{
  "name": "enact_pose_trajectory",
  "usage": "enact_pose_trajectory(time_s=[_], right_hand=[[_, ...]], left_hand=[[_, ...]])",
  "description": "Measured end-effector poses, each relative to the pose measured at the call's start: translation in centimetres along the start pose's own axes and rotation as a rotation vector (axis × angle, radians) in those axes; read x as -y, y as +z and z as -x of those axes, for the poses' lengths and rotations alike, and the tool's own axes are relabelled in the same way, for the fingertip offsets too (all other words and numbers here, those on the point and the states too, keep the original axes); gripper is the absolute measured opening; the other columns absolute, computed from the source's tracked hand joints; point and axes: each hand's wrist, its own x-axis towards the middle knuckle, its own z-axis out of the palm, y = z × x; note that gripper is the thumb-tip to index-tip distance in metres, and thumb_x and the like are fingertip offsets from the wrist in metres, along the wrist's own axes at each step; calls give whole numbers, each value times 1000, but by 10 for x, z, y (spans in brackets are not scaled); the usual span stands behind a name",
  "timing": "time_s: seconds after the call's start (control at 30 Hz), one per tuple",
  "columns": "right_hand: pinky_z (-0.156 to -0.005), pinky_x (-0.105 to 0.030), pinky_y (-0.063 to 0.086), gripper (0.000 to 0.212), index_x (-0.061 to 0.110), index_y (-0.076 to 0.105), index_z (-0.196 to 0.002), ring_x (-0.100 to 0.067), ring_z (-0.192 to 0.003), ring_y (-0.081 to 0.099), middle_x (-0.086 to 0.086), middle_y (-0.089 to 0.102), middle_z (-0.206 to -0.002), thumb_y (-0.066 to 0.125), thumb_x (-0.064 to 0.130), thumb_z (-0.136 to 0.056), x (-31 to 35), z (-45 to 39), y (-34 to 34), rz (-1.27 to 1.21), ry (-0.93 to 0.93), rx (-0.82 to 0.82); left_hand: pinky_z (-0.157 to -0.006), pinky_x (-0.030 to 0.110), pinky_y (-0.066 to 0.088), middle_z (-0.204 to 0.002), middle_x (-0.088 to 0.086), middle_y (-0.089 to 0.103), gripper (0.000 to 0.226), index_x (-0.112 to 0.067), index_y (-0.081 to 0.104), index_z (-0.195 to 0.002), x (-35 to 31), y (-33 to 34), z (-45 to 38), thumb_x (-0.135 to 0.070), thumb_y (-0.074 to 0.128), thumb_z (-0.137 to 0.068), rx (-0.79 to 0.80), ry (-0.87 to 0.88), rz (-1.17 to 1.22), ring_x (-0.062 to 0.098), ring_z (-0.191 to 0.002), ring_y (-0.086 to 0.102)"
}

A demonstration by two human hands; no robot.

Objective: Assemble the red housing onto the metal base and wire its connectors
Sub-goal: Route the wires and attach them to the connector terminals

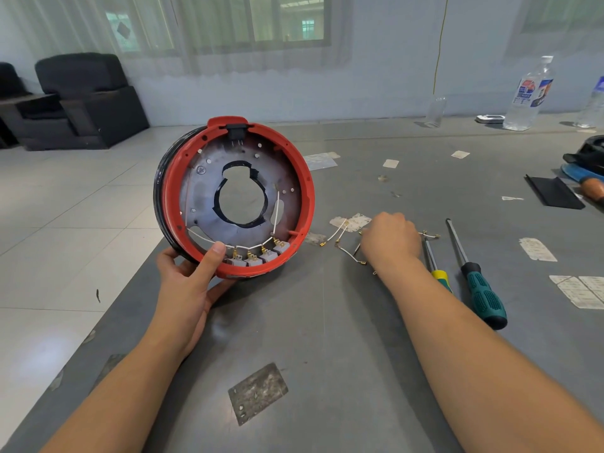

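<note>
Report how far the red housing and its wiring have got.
Done: the red housing already rings the metal base, and white wires run to some of the grey connectors along its lower rim. In hand: the left hand holds the assembly upright by that rim, while the right hand reaches into the loose wires on the table. Left: fitting those loose wires.

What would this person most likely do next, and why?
Probably lift one loose white wire from the table and carry it to the grey connectors. The right hand is already curled over the wire pile, while the left hand holds the red housing tilted up, connectors facing them.
</note>
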Motion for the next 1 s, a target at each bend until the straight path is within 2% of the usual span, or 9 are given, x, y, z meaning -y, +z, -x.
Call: enact_pose_trajectory(time_s=[0.13,0.37,0.5,0.6,0.67,0.73,0.83,1.0], right_hand=[[-93,-41,48,35,9,65,-123,-38,-120,55,-17,55,-128,60,34,-99,6,-5,5,-69,62,-5],[-92,-40,45,30,11,66,-116,-38,-117,56,-16,60,-123,62,33,-97,4,-1,13,-137,74,-79],[-80,-38,49,20,15,65,-113,-38,-106,62,-14,68,-112,60,22,-94,2,0,10,-281,57,-110],[-76,-34,47,21,22,69,-112,-34,-104,64,-9,70,-111,61,23,-92,4,1,8,-469,68,-124],[-78,-30,49,20,25,73,-109,-23,-97,67,0,74,-103,64,25,-91,8,1,5,-624,12,-147],[-76,-27,53,16,26,77,-104,-10,-81,69,8,74,-87,67,24,-91,11,2,-1,-851,-70,-134],[-65,-24,52,14,26,79,-101,-6,-66,70,5,74,-77,70,20,-92,16,10,-12,-1151,-193,-74],[-60,-21,43,18,27,81,-101,-7,-57,58,4,67,-64,69,17,-94,40,26,-45,-1146,-549,133]], left_hand=[[-79,41,64,-114,11,75,70,-30,45,-128,1,-2,-1,-43,88,-75,4,-7,-3,29,-104,76],[-78,42,64,-119,15,73,71,-29,44,-127,1,-2,0,-43,89,-74,5,-10,3,31,-105,75],[-77,41,64,-118,14,73,69,-30,44,-127,0,-2,0,-42,87,-73,6,-15,5,31,-104,75],[-77,41,64,-118,13,73,70,-30,44,-127,-1,-1,0,-42,86,-72,8,-18,8,30,-104,76],[-77,41,64,-118,13,74,70,-29,44,-127,-1,-1,0,-42,86,-72,6,-16,17,30,-104,76],[-77,41,64,-118,13,74,69,-28,45,-128,-1,-2,0,-42,86,-74,7,-14,27,30,-104,76],[-78,41,64,-119,14,74,69,-25,45,-131,-1,-4,-1,-40,85,-76,7,-23,51,31,-104,76],[-80,44,64,-122,16,73,73,-22,46,-136,-1,-8,-4,-35,88,-77,12,-50,97,34,-106,75]])
